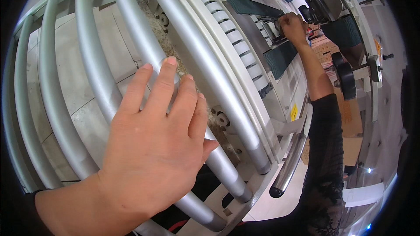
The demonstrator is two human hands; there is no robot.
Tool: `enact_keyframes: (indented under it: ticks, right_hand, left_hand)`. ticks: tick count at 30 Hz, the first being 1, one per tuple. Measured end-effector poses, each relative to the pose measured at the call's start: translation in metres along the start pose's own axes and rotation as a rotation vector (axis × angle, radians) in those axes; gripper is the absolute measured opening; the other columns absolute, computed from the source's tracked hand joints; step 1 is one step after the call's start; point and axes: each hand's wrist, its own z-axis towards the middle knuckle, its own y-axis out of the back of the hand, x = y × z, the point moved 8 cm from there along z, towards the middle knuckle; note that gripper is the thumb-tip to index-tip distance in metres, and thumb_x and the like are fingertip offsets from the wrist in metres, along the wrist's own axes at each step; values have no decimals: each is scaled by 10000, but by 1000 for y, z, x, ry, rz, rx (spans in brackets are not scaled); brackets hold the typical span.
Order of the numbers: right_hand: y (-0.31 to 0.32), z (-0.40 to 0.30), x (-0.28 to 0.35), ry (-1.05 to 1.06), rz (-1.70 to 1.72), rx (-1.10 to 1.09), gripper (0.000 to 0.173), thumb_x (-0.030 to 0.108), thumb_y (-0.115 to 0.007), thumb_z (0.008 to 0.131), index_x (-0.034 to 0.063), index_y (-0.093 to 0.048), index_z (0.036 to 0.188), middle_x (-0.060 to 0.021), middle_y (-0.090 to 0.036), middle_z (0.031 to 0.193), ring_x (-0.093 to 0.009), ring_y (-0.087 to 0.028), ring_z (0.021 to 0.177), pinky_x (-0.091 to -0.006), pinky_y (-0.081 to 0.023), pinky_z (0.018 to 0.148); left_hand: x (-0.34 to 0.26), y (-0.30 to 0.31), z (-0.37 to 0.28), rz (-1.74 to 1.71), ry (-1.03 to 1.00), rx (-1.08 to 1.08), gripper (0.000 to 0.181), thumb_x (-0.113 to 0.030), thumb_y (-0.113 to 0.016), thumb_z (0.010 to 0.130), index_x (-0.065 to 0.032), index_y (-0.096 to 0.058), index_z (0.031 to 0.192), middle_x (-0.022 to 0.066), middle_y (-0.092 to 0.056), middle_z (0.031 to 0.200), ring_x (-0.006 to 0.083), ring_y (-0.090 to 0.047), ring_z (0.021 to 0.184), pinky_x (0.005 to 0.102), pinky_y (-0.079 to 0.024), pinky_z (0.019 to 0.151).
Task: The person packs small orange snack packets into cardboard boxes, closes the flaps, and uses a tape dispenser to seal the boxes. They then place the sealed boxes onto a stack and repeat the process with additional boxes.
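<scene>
My left hand (154, 141) lies palm down over the silver metal rollers (197, 49) of a roller conveyor, fingers slightly apart, holding nothing. My right hand (293, 28) reaches into the machine beyond, with its fingers bent by the metal parts (272, 29) between two dark green belts (280, 57). Whether it grips something there cannot be made out. A row of short white rollers (234, 36) stands between the conveyor and that spot.
A chrome bar with a black end (290, 167) juts out near my right forearm. A black wheel (343, 75) sits on a bracket to the right. Cardboard boxes (351, 114) stand behind my arm. Floor tiles (95, 55) show between the rollers.
</scene>
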Motion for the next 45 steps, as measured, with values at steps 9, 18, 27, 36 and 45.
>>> enact_keyframes:
  ticks: [9, 18, 27, 36, 45]
  right_hand:
    - [-6, 2, -20, -55, 45, 66, 185, 285, -601, 829, 162, -732, 870, -45, -706, 1002, -302, -601, 1075, -512, -361, 920]
    - [14, -6, 39, 114, -343, 157, 306, 391, -642, 843, 104, -708, 928, -90, -666, 1089, -273, -567, 1116, -556, -322, 995]
    - [4, -5, 44, 270, -548, 125, 263, 118, -620, 788, 79, -651, 1046, -91, -682, 1054, -257, -592, 1096, -538, -366, 986]
    - [8, -5, 24, 216, -409, -12, 183, 134, -661, 736, 133, -675, 918, -47, -673, 966, -228, -638, 984, -513, -435, 857]
    - [36, 2, 6, 158, -196, -252, 66, 154, -678, 819, 89, -665, 827, -109, -687, 833, -331, -660, 817, -447, -486, 733]
  left_hand:
    - [-1, 0, 0, -3, -1, 14, 556, -338, -730, 769, 32, -626, 1171, 213, -531, 1273, 423, -408, 1292, 569, -317, 1073]
    - [-1, 1, -1, 23, 0, -7, 553, -354, -714, 782, 22, -615, 1176, 200, -530, 1277, 407, -398, 1301, 566, -291, 1087]
    - [-5, 2, 0, 63, -10, -4, 554, -370, -686, 811, 23, -600, 1193, 203, -530, 1277, 407, -397, 1303, 568, -283, 1088]
    - [-3, 0, 1, 24, 6, 9, 560, -357, -706, 790, 30, -606, 1181, 208, -528, 1276, 411, -399, 1301, 568, -279, 1092]
    - [-2, 0, 3, -3, 19, 29, 582, -354, -729, 759, 31, -607, 1177, 210, -528, 1274, 418, -399, 1299, 565, -280, 1092]
